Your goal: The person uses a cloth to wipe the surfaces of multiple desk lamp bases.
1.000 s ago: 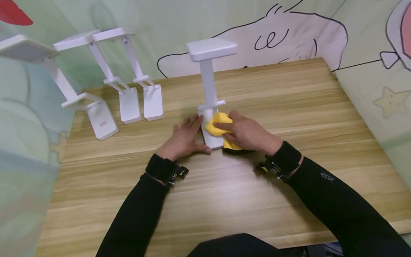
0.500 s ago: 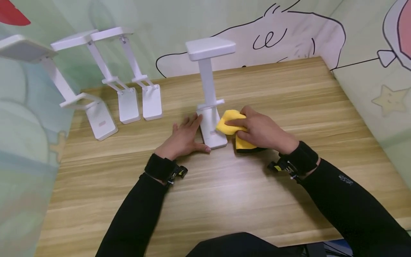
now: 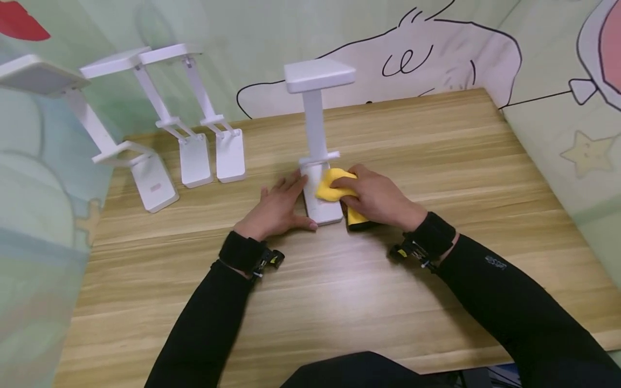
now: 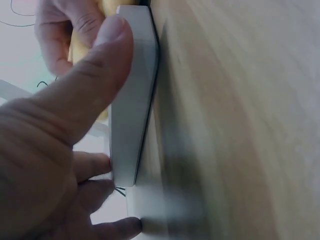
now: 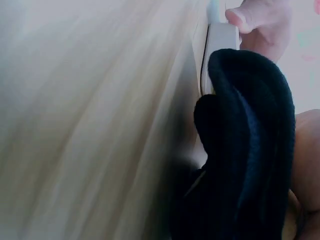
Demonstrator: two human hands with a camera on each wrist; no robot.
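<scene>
A white desk lamp [image 3: 315,124] stands upright mid-table, its flat head raised over a rectangular base [image 3: 326,214]. My left hand [image 3: 278,210] rests along the base's left side, fingers spread and thumb at the front corner; the left wrist view shows fingertips right at the base's edge [image 4: 132,105]. My right hand [image 3: 380,196] grips a yellow cloth [image 3: 331,186] and presses it on the base's top. Part of the cloth hangs down beside the base. In the right wrist view the cloth's dark side [image 5: 250,140] fills the middle and hides most of the fingers.
Three more white desk lamps stand at the back left: one at the far left [image 3: 155,183], one beside it [image 3: 195,160] and another [image 3: 230,155] to its right. The wooden table [image 3: 310,302] meets a cartoon-printed wall [image 3: 271,32] at the back.
My right hand moved right with the cloth, off most of the lamp's base, then came back left over it. My left hand and the lamp have stayed in place.
</scene>
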